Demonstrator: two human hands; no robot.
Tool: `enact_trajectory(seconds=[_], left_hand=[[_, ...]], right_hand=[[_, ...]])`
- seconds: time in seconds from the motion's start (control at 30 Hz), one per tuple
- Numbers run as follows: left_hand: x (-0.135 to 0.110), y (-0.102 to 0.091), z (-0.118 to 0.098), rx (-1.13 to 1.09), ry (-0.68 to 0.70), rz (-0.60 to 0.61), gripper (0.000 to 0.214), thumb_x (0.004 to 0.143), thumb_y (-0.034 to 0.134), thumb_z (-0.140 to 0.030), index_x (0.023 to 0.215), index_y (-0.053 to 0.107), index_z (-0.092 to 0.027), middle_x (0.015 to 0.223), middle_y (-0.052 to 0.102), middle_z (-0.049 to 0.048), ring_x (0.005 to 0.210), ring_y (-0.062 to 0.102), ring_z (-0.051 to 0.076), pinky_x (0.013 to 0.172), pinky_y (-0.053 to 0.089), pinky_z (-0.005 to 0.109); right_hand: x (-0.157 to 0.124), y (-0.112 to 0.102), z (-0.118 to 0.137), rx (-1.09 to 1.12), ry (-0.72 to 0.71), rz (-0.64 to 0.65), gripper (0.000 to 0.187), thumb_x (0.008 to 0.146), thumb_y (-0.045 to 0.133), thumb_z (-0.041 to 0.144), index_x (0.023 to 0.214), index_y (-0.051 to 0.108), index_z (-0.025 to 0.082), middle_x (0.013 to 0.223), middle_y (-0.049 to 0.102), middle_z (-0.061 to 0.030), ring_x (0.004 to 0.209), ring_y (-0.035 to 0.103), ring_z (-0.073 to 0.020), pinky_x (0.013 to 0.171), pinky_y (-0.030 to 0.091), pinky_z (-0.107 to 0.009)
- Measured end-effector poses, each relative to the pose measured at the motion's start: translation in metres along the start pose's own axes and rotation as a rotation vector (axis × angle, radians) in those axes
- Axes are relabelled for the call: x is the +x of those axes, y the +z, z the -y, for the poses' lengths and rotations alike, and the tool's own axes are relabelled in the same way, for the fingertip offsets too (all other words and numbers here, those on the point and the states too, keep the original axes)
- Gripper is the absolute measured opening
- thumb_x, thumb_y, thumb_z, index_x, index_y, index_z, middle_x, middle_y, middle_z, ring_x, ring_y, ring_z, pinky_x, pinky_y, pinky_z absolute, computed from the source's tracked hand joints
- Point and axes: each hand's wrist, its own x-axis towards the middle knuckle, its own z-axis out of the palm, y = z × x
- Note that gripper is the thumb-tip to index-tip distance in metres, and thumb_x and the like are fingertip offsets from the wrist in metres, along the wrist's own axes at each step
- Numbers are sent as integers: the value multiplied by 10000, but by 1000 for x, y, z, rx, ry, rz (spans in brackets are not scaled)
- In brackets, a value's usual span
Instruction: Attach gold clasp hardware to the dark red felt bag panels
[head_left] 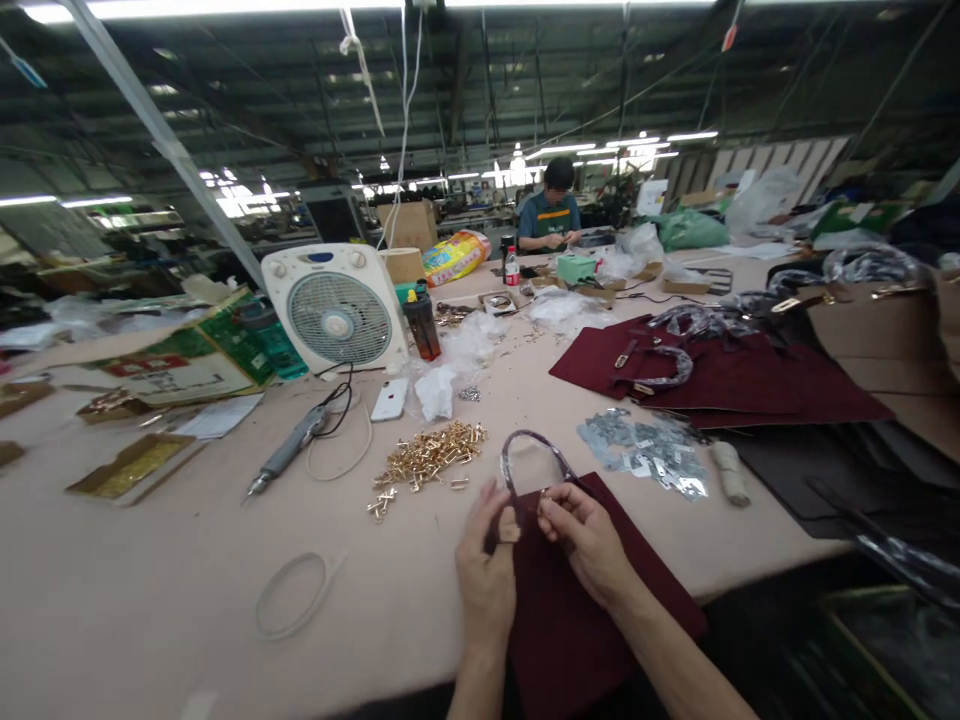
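Note:
A dark red bag panel (570, 620) lies on the table's near edge in front of me, with a plastic-wrapped handle (532, 450) looping up from its top edge. My left hand (487, 560) grips the panel's top left corner, fingers closed on it. My right hand (581, 535) pinches the top edge at the handle's base, where a small metal fitting shows. A heap of small gold metal fittings (431, 455) sits just beyond my left hand, and a pile of silver plastic-bagged parts (645, 450) lies beyond my right.
An electric screwdriver (289, 455) with its cable, a white box fan (337, 310), a phone (390, 398) and a white cable loop (296, 595) lie to the left. More dark red panels (720, 380) are stacked right. A person in a green top (551, 215) works at the far end.

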Motion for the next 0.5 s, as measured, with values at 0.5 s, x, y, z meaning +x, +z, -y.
enact_trajectory(seconds=[0.5], left_hand=[[0,-9,-2,-784,-379,-96,359,825,837,-372,1121,753,-187,1264,750,113,1277,650,295,1149,465,464]], right_hand=[[-18,6,-3,-499,-40,153,338,920,759,500,964,638,188,693,646,0,603,597,-136,558,468,-233]])
